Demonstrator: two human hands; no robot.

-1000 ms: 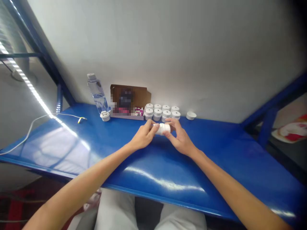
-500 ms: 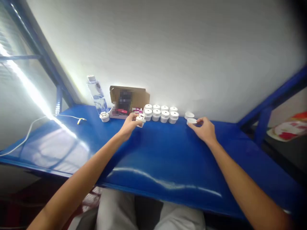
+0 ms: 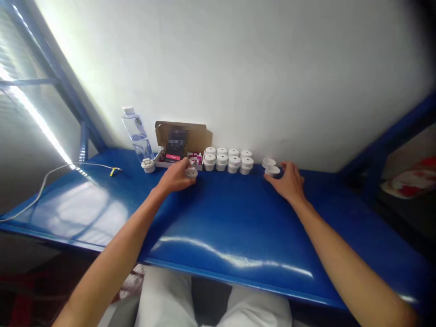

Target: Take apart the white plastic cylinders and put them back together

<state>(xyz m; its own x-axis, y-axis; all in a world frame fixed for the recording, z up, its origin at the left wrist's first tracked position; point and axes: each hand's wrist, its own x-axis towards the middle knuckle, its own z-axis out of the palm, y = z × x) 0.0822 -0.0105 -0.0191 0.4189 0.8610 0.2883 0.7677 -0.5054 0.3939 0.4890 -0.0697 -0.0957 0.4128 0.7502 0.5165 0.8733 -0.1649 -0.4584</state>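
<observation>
Left hand [image 3: 176, 176] holds one white part [image 3: 191, 173]; right hand [image 3: 289, 182] surrounds one of two cups [image 3: 272, 170], grip unclear; eight jars [image 3: 234, 163] between.

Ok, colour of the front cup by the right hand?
Front cup is white, best seen in head view.

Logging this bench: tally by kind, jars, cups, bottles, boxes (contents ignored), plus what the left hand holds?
White jars: 8
White open cups, right of the jars: 2
White cup with white pieces: 1
Water bottle: 1
Cardboard box: 1
White piece in left hand: 1
Total: 14
</observation>
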